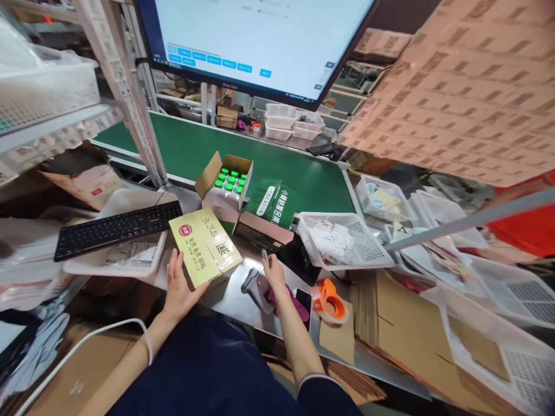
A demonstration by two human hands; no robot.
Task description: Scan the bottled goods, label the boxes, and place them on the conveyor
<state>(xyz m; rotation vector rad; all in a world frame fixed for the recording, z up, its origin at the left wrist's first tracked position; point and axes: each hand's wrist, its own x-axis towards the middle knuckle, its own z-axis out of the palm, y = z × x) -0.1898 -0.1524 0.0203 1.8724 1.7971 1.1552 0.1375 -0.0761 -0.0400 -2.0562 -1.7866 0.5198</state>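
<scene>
My left hand (181,292) rests open against the near left side of a yellow carton (206,245) with printed characters, fingers spread and thumb along its lower edge. The carton's top is closed. Just right of it, my right hand (275,273) is closed round a small, slim grey tool (265,256) whose tip points up; its exact kind is unclear. Below that hand lie a grey handheld barcode scanner (255,289) and a purple item (299,306), partly covered by my forearm. Behind the yellow carton stands an open box (223,205) of green-capped bottles (229,182).
A black keyboard (117,228) lies across a white basket at left. Green printed packaging (275,202) and a white basket (347,240) stand at right. An orange tape dispenser (329,300) and a phone (303,303) lie nearby. A monitor (255,40) hangs above the green conveyor (182,144).
</scene>
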